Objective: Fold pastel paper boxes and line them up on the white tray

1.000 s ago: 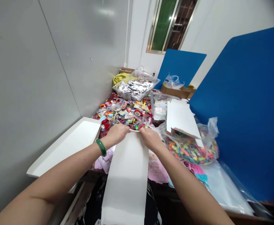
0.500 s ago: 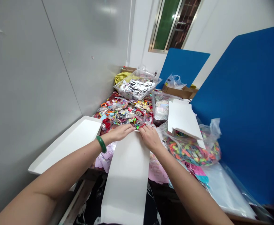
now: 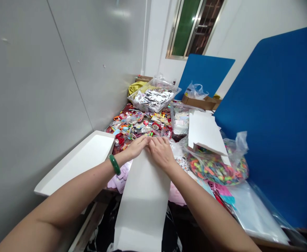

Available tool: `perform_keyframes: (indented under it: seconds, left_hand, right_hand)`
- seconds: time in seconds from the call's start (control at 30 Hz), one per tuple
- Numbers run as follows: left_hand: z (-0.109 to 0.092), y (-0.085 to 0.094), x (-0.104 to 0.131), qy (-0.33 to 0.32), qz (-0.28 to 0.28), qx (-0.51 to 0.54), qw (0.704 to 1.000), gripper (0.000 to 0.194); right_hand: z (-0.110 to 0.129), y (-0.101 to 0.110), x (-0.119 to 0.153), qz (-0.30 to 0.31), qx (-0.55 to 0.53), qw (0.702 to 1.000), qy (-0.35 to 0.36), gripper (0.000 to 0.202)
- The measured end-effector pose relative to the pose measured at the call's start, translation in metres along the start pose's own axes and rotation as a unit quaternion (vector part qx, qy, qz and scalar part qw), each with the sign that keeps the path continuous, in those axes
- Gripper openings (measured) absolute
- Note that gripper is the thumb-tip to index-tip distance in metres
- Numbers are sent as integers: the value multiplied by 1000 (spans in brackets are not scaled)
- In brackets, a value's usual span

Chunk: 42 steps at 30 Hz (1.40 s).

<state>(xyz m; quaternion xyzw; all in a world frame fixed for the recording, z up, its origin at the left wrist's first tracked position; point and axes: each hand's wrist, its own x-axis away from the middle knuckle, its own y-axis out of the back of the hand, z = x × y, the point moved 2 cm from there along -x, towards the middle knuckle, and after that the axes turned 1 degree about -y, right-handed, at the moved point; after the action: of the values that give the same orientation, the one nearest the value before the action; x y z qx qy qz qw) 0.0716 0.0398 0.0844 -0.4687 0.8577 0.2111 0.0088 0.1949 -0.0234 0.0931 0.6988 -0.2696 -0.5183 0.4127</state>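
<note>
Meeting at the far end of one white card strip (image 3: 145,199), your left hand (image 3: 137,147) and right hand (image 3: 161,152) nearly touch each other. The strip's long axis runs near to far, so from your fingers it stretches back toward you, over the dark patterned clothing (image 3: 103,218). Neither hand is clearly nearer, though the right covers more of the strip. Your right fingers are held together and bent over the far edge; your left fingers lie close together at the far left corner, and I cannot tell whether they pinch it.

Counting around you: one white tray (image 3: 80,162) to the left, one white carton (image 3: 207,133) to the right on one clear bag (image 3: 241,143), two clear containers (image 3: 133,100) farther off, and two blue panels (image 3: 276,122). The heap of small packets (image 3: 140,122) just beyond your hands is too jumbled to count
</note>
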Motion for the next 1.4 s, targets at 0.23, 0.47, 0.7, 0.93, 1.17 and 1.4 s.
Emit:
perform_keyframes:
  seconds: [0.23,0.47,0.7,0.93,1.17,1.4]
  left_hand:
    - [-87,103,9,-106,-333,63,935,49]
    - [-95,106,35,-126,-422,284,852,42]
    - [-88,78,68,-68,-257,252,930,43]
    - [-72,68,33,-17,6,84,996,66]
    - [2,20,6,175,18,160,971,44]
    - [32,17,1,203,-23,191,960,49]
  right_hand:
    - [61,106,82,-19,-375,926,48,16]
    - [27,45,93,-43,-668,655,-352,47]
    - [-100,116,88,-513,-552,516,-407,28]
    - [-58,57,69,31,-660,640,-392,40]
    - [-48,-2,54,-109,-637,658,-386,37]
    - [-51,-29,58,-206,-602,660,-400,30]
